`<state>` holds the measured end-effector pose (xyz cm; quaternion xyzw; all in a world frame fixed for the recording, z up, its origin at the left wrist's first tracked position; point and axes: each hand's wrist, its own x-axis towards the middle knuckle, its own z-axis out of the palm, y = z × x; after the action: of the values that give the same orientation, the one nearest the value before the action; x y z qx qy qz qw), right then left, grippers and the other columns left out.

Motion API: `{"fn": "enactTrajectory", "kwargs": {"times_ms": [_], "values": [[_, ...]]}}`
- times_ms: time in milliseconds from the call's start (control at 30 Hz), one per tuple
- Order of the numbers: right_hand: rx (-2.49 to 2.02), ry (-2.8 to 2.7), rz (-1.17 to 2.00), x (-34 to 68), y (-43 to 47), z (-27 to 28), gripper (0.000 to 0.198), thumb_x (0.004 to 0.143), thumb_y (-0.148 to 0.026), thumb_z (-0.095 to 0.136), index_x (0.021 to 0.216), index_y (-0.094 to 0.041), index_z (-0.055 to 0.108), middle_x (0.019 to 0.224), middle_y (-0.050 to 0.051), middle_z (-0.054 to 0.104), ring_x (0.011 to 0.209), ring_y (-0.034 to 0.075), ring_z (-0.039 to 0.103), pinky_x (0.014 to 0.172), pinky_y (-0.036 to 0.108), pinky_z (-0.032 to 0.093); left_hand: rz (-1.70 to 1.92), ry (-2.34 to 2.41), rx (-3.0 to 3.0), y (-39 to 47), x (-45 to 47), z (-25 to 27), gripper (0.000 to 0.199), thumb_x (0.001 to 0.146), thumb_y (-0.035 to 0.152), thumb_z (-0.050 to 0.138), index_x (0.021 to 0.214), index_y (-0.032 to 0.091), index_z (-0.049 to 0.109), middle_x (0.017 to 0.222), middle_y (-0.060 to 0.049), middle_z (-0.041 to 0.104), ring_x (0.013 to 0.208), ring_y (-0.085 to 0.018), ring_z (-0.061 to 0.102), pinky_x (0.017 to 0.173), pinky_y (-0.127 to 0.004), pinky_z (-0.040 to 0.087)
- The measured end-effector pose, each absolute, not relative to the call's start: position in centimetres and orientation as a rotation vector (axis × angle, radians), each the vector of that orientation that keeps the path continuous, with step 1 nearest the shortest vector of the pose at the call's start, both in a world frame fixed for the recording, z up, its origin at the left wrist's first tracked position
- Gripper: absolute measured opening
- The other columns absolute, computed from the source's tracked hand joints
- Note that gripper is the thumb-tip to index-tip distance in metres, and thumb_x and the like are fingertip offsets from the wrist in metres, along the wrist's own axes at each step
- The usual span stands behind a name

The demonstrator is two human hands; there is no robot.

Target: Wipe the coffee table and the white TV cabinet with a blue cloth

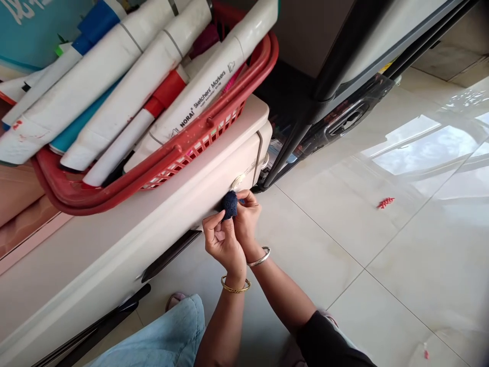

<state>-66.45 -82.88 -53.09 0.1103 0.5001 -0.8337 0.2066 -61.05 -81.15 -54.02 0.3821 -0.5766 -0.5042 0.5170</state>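
A small dark blue fuzzy piece, rounded like a wad of cloth (229,205), is pinched between both hands beside the side of a cream table. My left hand (225,239), with a gold bangle at the wrist, grips its lower edge between thumb and fingers. On its right side my right hand (247,214), wearing a silver bangle, closes thumb and fingertips on it. Just above the blue piece, a pale round disc (237,182) sits against the table's side. Whether the blue piece touches the disc, I cannot tell.
A red plastic basket (168,158) full of large white markers stands on the cream table (95,224). A black-framed rack (294,132) is beyond the table's end. Glossy tiles (328,244) cover the floor, with a small red scrap (385,203) on them.
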Motion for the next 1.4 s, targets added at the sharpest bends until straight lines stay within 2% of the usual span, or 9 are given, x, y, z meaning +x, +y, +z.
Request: {"fn": "enactTrajectory", "kwargs": {"times_ms": [233, 500, 767, 833, 933, 1033, 1200, 1300, 1400], "values": [[0.340, 1.342, -2.334, -66.4, -83.0, -51.7, 0.024, 0.065, -0.027, 0.074, 0.065, -0.023, 0.051, 0.054, -0.010, 0.047, 0.045, 0.005, 0.036, 0.042, 0.021, 0.030, -1.190, -1.356, 0.951, -81.1, -61.2, -52.7, 0.012, 0.092, 0.031, 0.072, 0.099, 0.021, 0.069, 0.095, 0.000, 0.065, 0.087, -0.015, 0.071, 0.083, -0.031, 0.062], [0.410, 1.373, -2.330, -66.6, -83.0, -52.9, 0.016, 0.060, -0.021, 0.070, 0.060, -0.021, 0.054, 0.055, -0.008, 0.051, 0.051, 0.006, 0.039, 0.047, 0.021, 0.034, -1.115, -1.451, 0.905, -81.6, -61.6, -53.8, 0.009, 0.093, 0.025, 0.071, 0.100, 0.020, 0.070, 0.096, -0.002, 0.066, 0.097, -0.016, 0.071, 0.089, -0.033, 0.062], [0.386, 1.233, -2.312, -66.6, -83.2, -52.2, 0.032, 0.064, -0.033, 0.078, 0.062, -0.022, 0.049, 0.057, -0.009, 0.044, 0.048, 0.005, 0.035, 0.045, 0.022, 0.034, -0.685, -1.636, 0.764, -83.5, -61.6, -53.3, 0.006, 0.094, 0.026, 0.071, 0.094, 0.021, 0.074, 0.095, -0.004, 0.070, 0.091, -0.017, 0.071, 0.078, -0.033, 0.062], [0.409, 1.221, -2.305, -66.6, -83.1, -52.1, 0.031, 0.064, -0.031, 0.077, 0.063, -0.022, 0.048, 0.057, -0.009, 0.043, 0.049, 0.005, 0.034, 0.045, 0.022, 0.033, -0.581, -1.641, 0.786, -83.8, -61.3, -53.8, 0.007, 0.091, 0.027, 0.074, 0.089, 0.021, 0.077, 0.091, -0.004, 0.067, 0.084, -0.015, 0.068, 0.068, -0.028, 0.059], [0.392, 1.230, -2.317, -66.8, -82.9, -52.1, 0.027, 0.064, -0.029, 0.075, 0.063, -0.022, 0.049, 0.060, -0.009, 0.045, 0.052, 0.005, 0.035, 0.047, 0.022, 0.033, -0.507, -1.650, 0.832, -83.5, -60.6, -54.5, 0.007, 0.088, 0.028, 0.078, 0.086, 0.021, 0.078, 0.071, 0.001, 0.058, 0.061, -0.009, 0.056, 0.053, -0.021, 0.046], [0.345, 1.223, -2.280, -67.2, -82.5, -52.7, 0.024, 0.063, -0.027, 0.076, 0.063, -0.021, 0.052, 0.060, -0.009, 0.045, 0.053, 0.005, 0.034, 0.047, 0.021, 0.031, -0.684, -1.738, 0.864, -83.0, -60.5, -55.3, 0.010, 0.093, 0.028, 0.071, 0.095, 0.020, 0.076, 0.061, 0.005, 0.060, 0.050, -0.006, 0.052, 0.053, -0.020, 0.044], [0.332, 1.266, -2.284, -67.4, -81.9, -53.7, 0.019, 0.065, -0.022, 0.077, 0.073, -0.020, 0.060, 0.058, -0.012, 0.040, 0.047, 0.003, 0.030, 0.043, 0.020, 0.026, -1.050, -1.660, 0.910, -82.1, -61.6, -55.7, 0.016, 0.100, 0.032, 0.060, 0.106, 0.018, 0.064, 0.073, 0.002, 0.068, 0.057, -0.010, 0.066, 0.057, -0.022, 0.053], [0.294, 1.146, -2.291, -67.0, -81.9, -53.7, 0.023, 0.070, -0.026, 0.079, 0.082, -0.022, 0.060, 0.056, -0.012, 0.043, 0.044, 0.004, 0.038, 0.043, 0.019, 0.033, -1.069, -1.556, 0.913, -81.9, -62.0, -55.1, 0.016, 0.099, 0.033, 0.061, 0.106, 0.018, 0.060, 0.090, -0.003, 0.072, 0.073, -0.014, 0.074, 0.066, -0.026, 0.060], [0.279, 1.021, -2.323, -66.5, -82.3, -53.7, 0.029, 0.071, -0.031, 0.082, 0.084, -0.023, 0.058, 0.056, -0.012, 0.048, 0.045, 0.005, 0.046, 0.045, 0.018, 0.039, -1.045, -1.509, 0.883, -82.2, -62.0, -54.6, 0.014, 0.098, 0.030, 0.063, 0.105, 0.018, 0.060, 0.095, -0.005, 0.072, 0.083, -0.016, 0.076, 0.076, -0.029, 0.062]]}}
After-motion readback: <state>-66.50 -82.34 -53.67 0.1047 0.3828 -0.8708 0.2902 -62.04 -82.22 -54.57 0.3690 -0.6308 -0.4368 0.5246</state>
